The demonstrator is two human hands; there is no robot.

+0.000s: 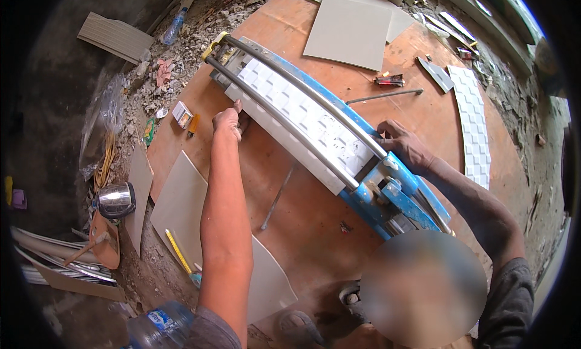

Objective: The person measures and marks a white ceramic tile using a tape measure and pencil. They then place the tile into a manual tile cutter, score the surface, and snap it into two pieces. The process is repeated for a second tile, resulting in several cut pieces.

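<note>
A blue manual tile cutter (387, 189) with two dark rails lies slanting across the board. Under the rails sits a white tile (290, 98) with a raised block pattern. Its plain pale edge strip (284, 142) juts out on the near left side. My left hand (230, 120) is closed on that edge, towards the cutter's far end, thumb near the top and fingers partly hidden. My right hand (404, 146) is at the cutter's right side, beside the blue carriage. Its fingers are bent in against the rail and frame; what they grip is hidden.
Grey tiles (348, 34) lie behind the cutter, and a patterned white strip (471, 125) at right. Thin rods (387, 97) extend from both sides. At left are a cigarette pack (182, 115), an orange lighter (193, 126), a tape measure (178, 251) and rubble (175, 65).
</note>
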